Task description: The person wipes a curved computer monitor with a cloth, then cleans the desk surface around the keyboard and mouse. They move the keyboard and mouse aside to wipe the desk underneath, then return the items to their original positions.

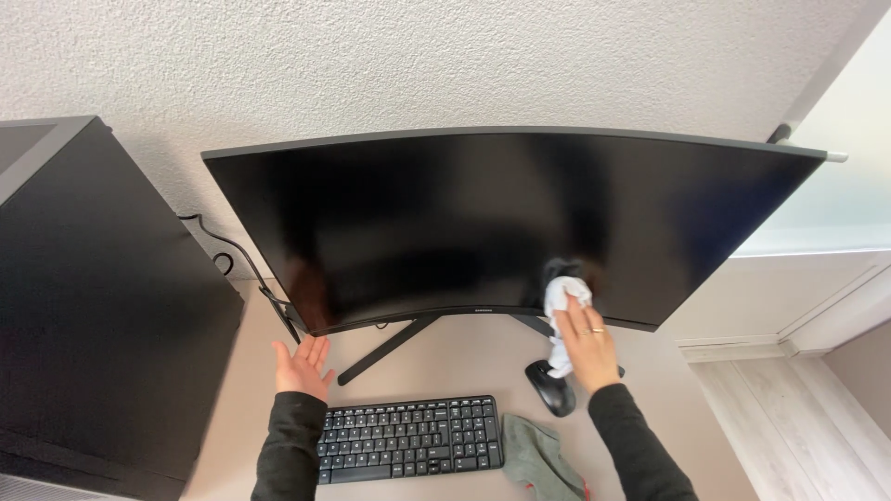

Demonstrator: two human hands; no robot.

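White textured wall backs a desk (464, 357) with a curved monitor (501, 223). Right hand (587, 345) pinches a white cloth (564, 301) flat against the screen's lower edge; left hand (299, 367), fingers spread and empty, hovers near the corner, seemingly to steady it.

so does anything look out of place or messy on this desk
Only small things. A grey cloth lies crumpled on the desk beside the keyboard, its edge against it, and black cables dangle loose at the monitor's left edge. Nothing looks spilled or damaged.
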